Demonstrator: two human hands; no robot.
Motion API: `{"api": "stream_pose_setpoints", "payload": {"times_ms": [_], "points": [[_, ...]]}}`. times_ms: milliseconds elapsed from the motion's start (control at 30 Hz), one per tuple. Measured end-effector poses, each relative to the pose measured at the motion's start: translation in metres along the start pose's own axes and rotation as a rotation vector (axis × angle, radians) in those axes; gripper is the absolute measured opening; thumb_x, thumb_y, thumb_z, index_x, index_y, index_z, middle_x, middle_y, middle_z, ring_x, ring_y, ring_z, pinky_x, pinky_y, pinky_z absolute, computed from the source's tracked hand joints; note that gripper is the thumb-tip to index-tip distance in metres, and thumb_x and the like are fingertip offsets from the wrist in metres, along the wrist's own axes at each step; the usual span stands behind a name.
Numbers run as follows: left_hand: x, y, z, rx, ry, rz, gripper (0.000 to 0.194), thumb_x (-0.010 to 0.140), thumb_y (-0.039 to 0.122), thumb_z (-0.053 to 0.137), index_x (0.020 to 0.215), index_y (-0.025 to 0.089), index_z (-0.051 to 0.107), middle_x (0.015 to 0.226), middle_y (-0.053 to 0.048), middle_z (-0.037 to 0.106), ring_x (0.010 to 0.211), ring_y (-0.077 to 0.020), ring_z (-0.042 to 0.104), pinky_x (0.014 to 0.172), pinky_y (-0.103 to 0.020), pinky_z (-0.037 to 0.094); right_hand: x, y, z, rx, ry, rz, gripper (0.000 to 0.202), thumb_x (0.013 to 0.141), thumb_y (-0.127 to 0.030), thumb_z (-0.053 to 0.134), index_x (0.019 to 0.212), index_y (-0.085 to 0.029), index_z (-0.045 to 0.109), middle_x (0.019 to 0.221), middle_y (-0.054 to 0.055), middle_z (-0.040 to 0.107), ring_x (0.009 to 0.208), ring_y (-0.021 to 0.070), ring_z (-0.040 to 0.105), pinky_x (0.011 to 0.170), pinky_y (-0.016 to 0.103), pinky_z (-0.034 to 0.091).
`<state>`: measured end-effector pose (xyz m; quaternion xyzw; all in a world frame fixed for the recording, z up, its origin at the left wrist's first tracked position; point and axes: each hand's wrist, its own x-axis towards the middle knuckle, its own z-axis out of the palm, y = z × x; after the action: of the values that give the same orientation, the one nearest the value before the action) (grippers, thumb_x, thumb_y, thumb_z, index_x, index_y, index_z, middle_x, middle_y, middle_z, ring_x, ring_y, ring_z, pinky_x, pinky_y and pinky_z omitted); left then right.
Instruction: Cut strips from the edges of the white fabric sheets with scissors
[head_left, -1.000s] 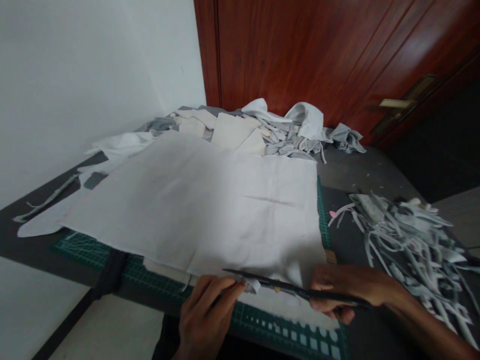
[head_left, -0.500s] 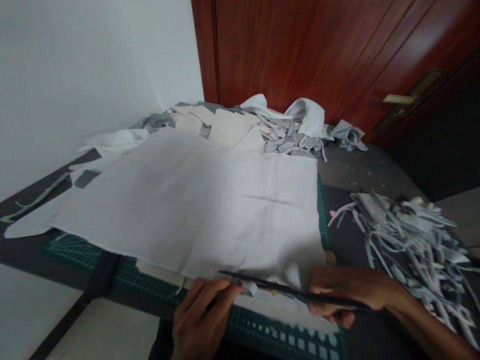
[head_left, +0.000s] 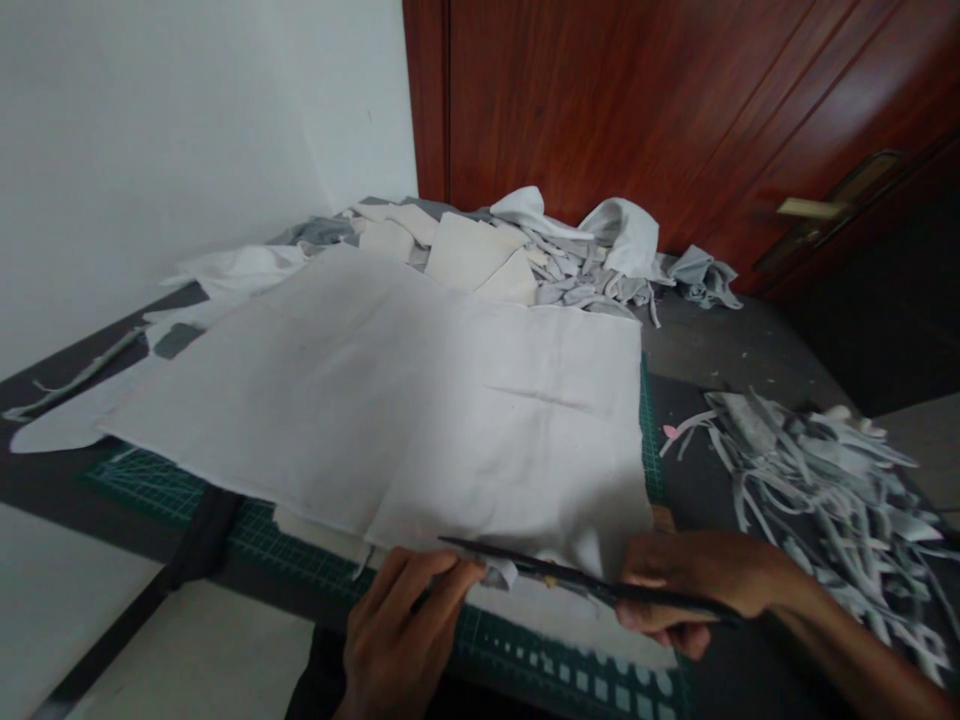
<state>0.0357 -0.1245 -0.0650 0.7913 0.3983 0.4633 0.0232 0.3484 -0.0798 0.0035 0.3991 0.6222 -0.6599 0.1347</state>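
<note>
Black scissors [head_left: 574,580] lie nearly level across the front edge of a large white cloth [head_left: 420,390], their tip pointing left. My right hand [head_left: 675,580] is closed around the scissor handles. Just below the tip, my left hand [head_left: 409,625] pinches the cloth's near edge with thumb and fingers. A small grey-white folded bit of fabric [head_left: 501,574] sticks out beside those fingertips, against the blades. Under the big cloth, another pale piece of fabric [head_left: 577,625] shows at the front. Whether the blades are parted is hard to make out.
A green cutting mat [head_left: 315,560] lies beneath the cloth on a dark table. Fabric scraps [head_left: 480,255] are heaped along the back by the wall and wooden door [head_left: 600,100]. A tangle of grey strips [head_left: 817,490] covers the right side. A black strap [head_left: 202,540] hangs over the front edge.
The view has shifted slightly. Both hands, the scissors and the cloth keep nearly the same places, with the left hand still pinching the edge.
</note>
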Motion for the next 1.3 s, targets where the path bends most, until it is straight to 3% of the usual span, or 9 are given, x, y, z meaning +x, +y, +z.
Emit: {"api": "stream_pose_setpoints", "payload": {"times_ms": [167, 500, 667, 1000, 1167, 1300], "points": [[0.004, 0.001, 0.000, 0.013, 0.011, -0.009, 0.023, 0.095, 0.002, 0.058, 0.095, 0.018, 0.074, 0.087, -0.002, 0.070, 0.081, -0.0123, 0.060, 0.077, -0.023, 0.051, 0.000, -0.004, -0.002, -0.049, -0.017, 0.072, 0.064, 0.086, -0.075, 0.057, 0.070, -0.013, 0.061, 0.058, 0.001, 0.057, 0.049, 0.0073, 0.054, 0.045, 0.017, 0.040], [0.007, 0.001, 0.000, -0.031, 0.001, -0.056, 0.023, 0.096, 0.001, 0.056, 0.093, 0.017, 0.073, 0.087, -0.001, 0.072, 0.082, -0.0124, 0.061, 0.081, -0.023, 0.050, -0.004, -0.012, -0.001, -0.129, 0.015, 0.004, 0.067, 0.091, -0.075, 0.048, 0.066, -0.015, 0.060, 0.053, -0.001, 0.054, 0.049, 0.0082, 0.053, 0.044, 0.017, 0.038], [0.007, 0.000, -0.002, -0.020, 0.016, -0.064, 0.023, 0.095, 0.002, 0.056, 0.093, 0.018, 0.072, 0.087, -0.001, 0.072, 0.083, -0.0128, 0.062, 0.083, -0.023, 0.050, -0.001, -0.011, -0.001, -0.074, -0.019, 0.027, 0.068, 0.088, -0.079, 0.049, 0.068, -0.015, 0.058, 0.057, -0.001, 0.055, 0.047, 0.0072, 0.052, 0.045, 0.018, 0.040], [0.007, 0.002, -0.005, -0.023, 0.039, -0.055, 0.020, 0.095, 0.005, 0.058, 0.091, 0.019, 0.072, 0.083, 0.000, 0.073, 0.078, -0.0129, 0.065, 0.076, -0.024, 0.053, 0.002, -0.008, 0.000, -0.053, -0.026, 0.052, 0.064, 0.087, -0.075, 0.055, 0.067, -0.015, 0.059, 0.054, -0.001, 0.054, 0.048, 0.0085, 0.053, 0.046, 0.018, 0.040], [0.004, 0.001, -0.004, -0.033, 0.068, -0.023, 0.022, 0.094, 0.003, 0.057, 0.087, 0.018, 0.071, 0.080, 0.000, 0.071, 0.076, -0.0122, 0.063, 0.077, -0.023, 0.051, 0.001, -0.016, 0.001, -0.150, 0.017, 0.099, 0.057, 0.090, -0.063, 0.058, 0.059, -0.016, 0.053, 0.051, -0.003, 0.052, 0.041, 0.0053, 0.040, 0.041, 0.017, 0.034], [0.001, 0.002, -0.006, -0.035, 0.072, -0.023, 0.021, 0.096, 0.006, 0.056, 0.087, 0.018, 0.071, 0.080, -0.001, 0.071, 0.076, -0.0121, 0.063, 0.076, -0.022, 0.051, 0.000, -0.018, 0.001, -0.124, -0.003, 0.069, 0.058, 0.088, -0.067, 0.057, 0.061, -0.015, 0.056, 0.050, -0.002, 0.049, 0.043, 0.0074, 0.047, 0.040, 0.017, 0.032]]}}
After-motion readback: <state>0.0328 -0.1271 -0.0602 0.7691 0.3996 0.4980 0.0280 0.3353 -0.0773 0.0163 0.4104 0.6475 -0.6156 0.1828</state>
